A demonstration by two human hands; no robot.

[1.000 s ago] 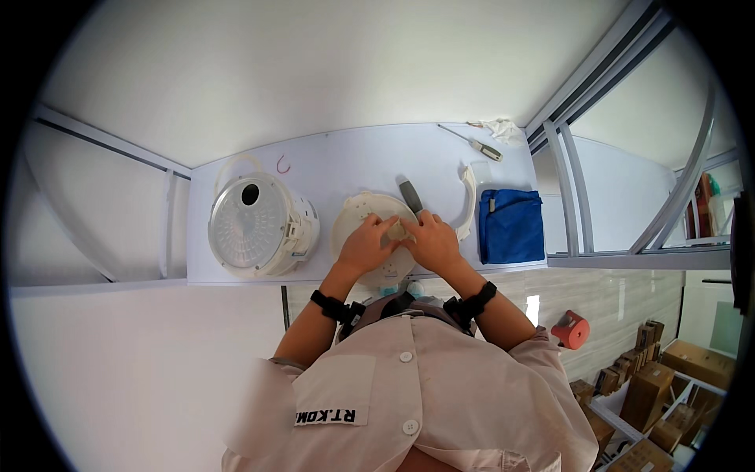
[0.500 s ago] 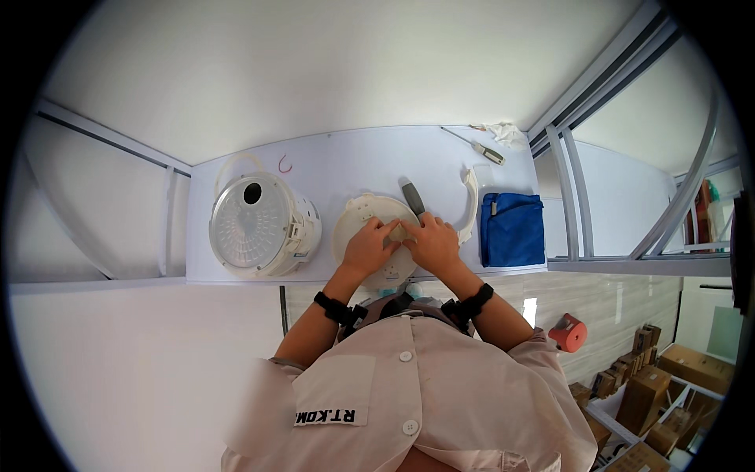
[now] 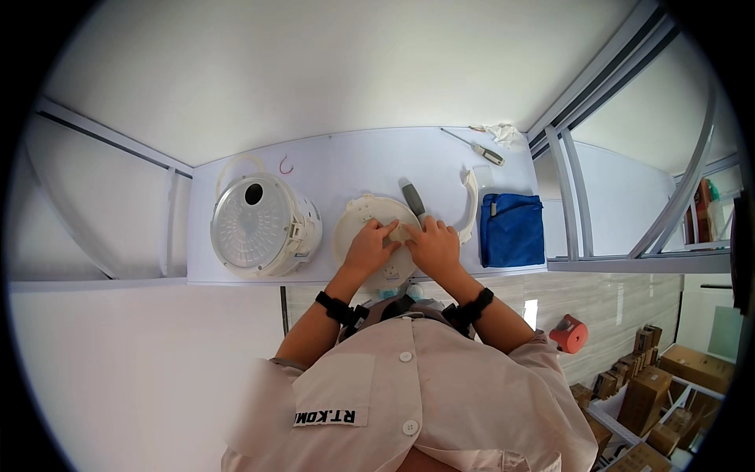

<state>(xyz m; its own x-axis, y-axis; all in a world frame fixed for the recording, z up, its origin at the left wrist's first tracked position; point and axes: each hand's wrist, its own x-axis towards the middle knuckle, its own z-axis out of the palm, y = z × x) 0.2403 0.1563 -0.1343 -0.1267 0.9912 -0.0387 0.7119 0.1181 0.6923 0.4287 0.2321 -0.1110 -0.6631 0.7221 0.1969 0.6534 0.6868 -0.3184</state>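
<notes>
In front of me a round white plastic cover (image 3: 346, 228) lies on the table, resembling an appliance lid. My left hand (image 3: 368, 248) bends over its middle, with thumb and index finger drawn close together. From the other side my right hand (image 3: 434, 245) reaches in, fingers curled, and its thumb and fingertip meet near those of the left. Between the fingertips is a small pale part, too small to identify. Just beyond my right hand, a grey-handled tool (image 3: 412, 197) rests at the cover's edge, partly hidden. At the left stands a white rice cooker body (image 3: 308, 228) with a round metal top (image 3: 250, 228).
A curved white handle (image 3: 469, 206) and a folded blue cloth bag (image 3: 512, 230) lie to the right. Behind them are a screwdriver (image 3: 489, 153) and a crumpled white wrapper (image 3: 505, 135). A thin red wire (image 3: 286, 167) sits behind the cooker. Metal frame posts (image 3: 572, 193) border the table's right end.
Almost nothing differs. Both hands stay over the cover's middle with tiny finger movements, and the whole view has shifted very slightly.
</notes>
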